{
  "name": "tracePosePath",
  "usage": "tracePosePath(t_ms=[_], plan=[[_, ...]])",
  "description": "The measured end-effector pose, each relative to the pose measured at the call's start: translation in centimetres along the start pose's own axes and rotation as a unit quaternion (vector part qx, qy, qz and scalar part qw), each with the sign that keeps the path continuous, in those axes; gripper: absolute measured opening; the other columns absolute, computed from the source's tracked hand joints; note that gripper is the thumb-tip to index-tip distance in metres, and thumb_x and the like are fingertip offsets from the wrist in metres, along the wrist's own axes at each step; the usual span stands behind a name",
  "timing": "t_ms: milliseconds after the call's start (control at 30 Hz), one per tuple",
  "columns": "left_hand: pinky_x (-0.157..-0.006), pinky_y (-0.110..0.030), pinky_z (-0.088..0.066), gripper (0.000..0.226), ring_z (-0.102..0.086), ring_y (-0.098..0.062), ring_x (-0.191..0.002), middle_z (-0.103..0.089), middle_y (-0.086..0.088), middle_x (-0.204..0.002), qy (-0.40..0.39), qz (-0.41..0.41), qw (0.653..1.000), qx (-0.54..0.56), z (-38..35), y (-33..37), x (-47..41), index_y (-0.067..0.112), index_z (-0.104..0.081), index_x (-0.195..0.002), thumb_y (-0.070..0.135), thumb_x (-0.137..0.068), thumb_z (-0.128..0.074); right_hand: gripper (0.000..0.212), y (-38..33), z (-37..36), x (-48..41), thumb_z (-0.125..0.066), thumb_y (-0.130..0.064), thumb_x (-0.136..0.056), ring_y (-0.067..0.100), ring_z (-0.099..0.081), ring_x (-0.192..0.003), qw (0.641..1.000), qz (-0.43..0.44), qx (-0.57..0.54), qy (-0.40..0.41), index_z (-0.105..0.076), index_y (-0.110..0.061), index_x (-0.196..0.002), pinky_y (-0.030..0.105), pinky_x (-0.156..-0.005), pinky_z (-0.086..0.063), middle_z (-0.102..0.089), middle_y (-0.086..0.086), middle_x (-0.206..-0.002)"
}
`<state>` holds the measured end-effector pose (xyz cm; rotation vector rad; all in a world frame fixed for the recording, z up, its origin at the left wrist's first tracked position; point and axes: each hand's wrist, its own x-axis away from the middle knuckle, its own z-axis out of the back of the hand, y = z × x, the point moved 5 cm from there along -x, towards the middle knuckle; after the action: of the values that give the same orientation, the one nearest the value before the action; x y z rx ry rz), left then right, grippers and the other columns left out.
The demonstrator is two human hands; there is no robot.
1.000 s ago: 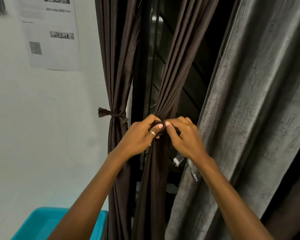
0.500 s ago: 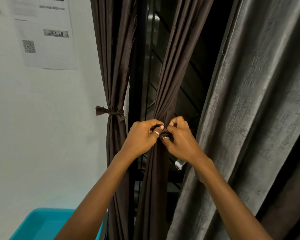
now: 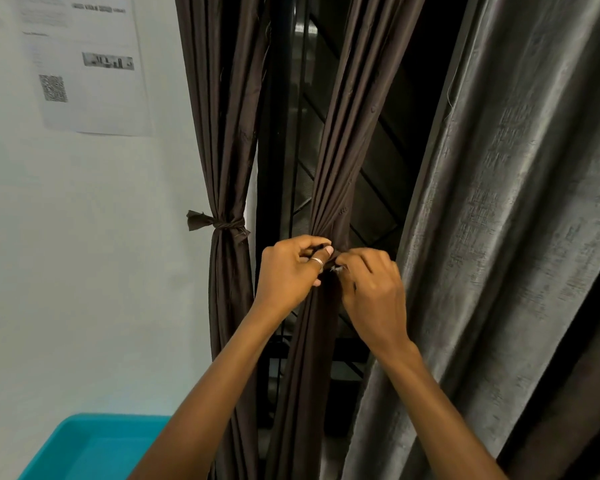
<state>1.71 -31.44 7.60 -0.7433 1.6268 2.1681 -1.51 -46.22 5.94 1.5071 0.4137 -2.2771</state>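
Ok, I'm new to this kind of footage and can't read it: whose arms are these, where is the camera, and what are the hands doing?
There is no machine here: a person wears one wide-angle camera on the head, so you look forward and down along their own arms. The left hand and the right hand meet at a gathered dark brown curtain, and both pinch a dark tie strip round it, apparently knotting it. To the left hangs a second brown curtain already bound with a knotted band. A grey curtain hangs at the right, a printed sheet is on the wall, and a turquoise tub sits at bottom left.
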Motion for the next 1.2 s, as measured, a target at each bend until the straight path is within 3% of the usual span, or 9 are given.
tracePosePath(t_ms=[133,233,433,533,700,833,1000,1133,1200], plan=[[-0.054,-0.024,-0.060,0.020,-0.071,-0.007,-0.077,-0.070,0.003,-0.101,0.067,-0.045,0.997,0.004,0.4,0.1,0.9,0.015,-0.078,-0.109,0.020,-0.090,-0.075,0.011,1.0,0.3,-0.4,-0.071,-0.007,-0.093,0.016,-0.063,-0.094,0.994,-0.042,-0.100,-0.014,-0.070,-0.007,-0.103,0.028,-0.080,-0.054,-0.066,0.004,-0.104],[-0.054,-0.024,-0.060,0.019,-0.071,-0.006,-0.079,-0.071,0.005,-0.098,0.075,-0.049,0.996,0.001,1.0,-0.3,1.1,0.016,-0.079,-0.107,0.021,-0.088,-0.076,0.007,2.4,0.9,-0.5,-0.074,-0.010,-0.091,0.010,-0.064,-0.083,0.980,-0.097,-0.170,-0.021,-0.069,-0.010,-0.097,0.029,-0.070,-0.055,-0.067,-0.002,-0.094],[-0.070,-0.033,-0.063,0.018,-0.071,-0.005,-0.082,-0.073,0.008,-0.095,0.059,-0.073,0.995,-0.043,1.2,-1.1,1.0,0.018,-0.080,-0.105,0.024,-0.088,-0.076,0.009,5.3,1.0,-0.4,-0.075,-0.019,-0.091,0.010,-0.068,-0.071,0.947,-0.232,-0.218,-0.050,-0.066,-0.017,-0.089,0.041,-0.064,-0.057,-0.069,-0.005,-0.077],[-0.074,-0.029,-0.061,0.017,-0.069,-0.005,-0.077,-0.072,0.007,-0.094,0.061,-0.086,0.992,-0.066,1.2,-0.9,1.2,0.016,-0.079,-0.104,0.022,-0.088,-0.076,0.014,6.2,0.7,0.0,-0.073,-0.018,-0.093,0.013,-0.071,-0.073,0.935,-0.261,-0.232,-0.058,-0.062,-0.023,-0.088,0.047,-0.066,-0.060,-0.070,-0.004,-0.079],[-0.074,-0.008,-0.050,0.017,-0.065,0.003,-0.081,-0.071,0.008,-0.092,0.054,-0.100,0.988,-0.101,1.0,-0.5,1.4,0.016,-0.078,-0.104,0.023,-0.089,-0.076,0.014,6.8,0.5,0.3,-0.072,-0.015,-0.094,0.014,-0.072,-0.081,0.921,-0.291,-0.253,-0.055,-0.062,-0.024,-0.090,0.047,-0.073,-0.063,-0.070,-0.003,-0.085],[-0.069,-0.008,-0.048,0.013,-0.063,-0.002,-0.079,-0.067,0.010,-0.091,0.031,-0.080,0.991,-0.102,0.4,-0.5,1.7,0.018,-0.077,-0.101,0.024,-0.091,-0.074,0.015,7.0,0.3,0.5,-0.070,-0.011,-0.095,0.015,-0.073,-0.086,0.894,-0.337,-0.288,-0.067,-0.062,-0.024,-0.091,0.045,-0.078,-0.064,-0.071,-0.002,-0.088],[-0.091,-0.026,-0.056,0.007,-0.062,-0.002,-0.102,-0.058,0.011,-0.109,-0.051,-0.053,0.997,-0.021,-1.0,-0.9,2.0,0.022,-0.070,-0.100,0.024,-0.093,-0.070,0.024,5.4,-0.3,0.5,-0.061,-0.017,-0.100,0.007,-0.068,-0.102,0.896,-0.325,-0.283,-0.108,-0.059,-0.026,-0.122,0.028,-0.084,-0.057,-0.068,-0.010,-0.109],[-0.095,-0.027,-0.055,0.013,-0.054,0.006,-0.117,-0.050,0.012,-0.128,-0.113,-0.021,0.993,0.026,-2.3,-0.8,2.5,0.024,-0.068,-0.105,0.024,-0.093,-0.071,0.045,3.8,-1.7,0.8,-0.060,-0.026,-0.100,0.001,-0.061,-0.118,0.827,-0.335,-0.421,-0.164,-0.050,-0.025,-0.144,0.026,-0.101,-0.049,-0.064,-0.010,-0.128],[-0.094,-0.025,-0.055,0.020,-0.053,0.003,-0.121,-0.048,0.011,-0.131,-0.139,-0.023,0.989,0.032,-2.8,-0.6,2.6,0.022,-0.067,-0.112,0.023,-0.092,-0.071,0.057,3.7,-1.9,0.7,-0.063,-0.043,-0.096,0.000,-0.056,-0.123,0.824,-0.345,-0.417,-0.170,-0.046,-0.025,-0.147,0.026,-0.103,-0.047,-0.059,-0.010,-0.135]])
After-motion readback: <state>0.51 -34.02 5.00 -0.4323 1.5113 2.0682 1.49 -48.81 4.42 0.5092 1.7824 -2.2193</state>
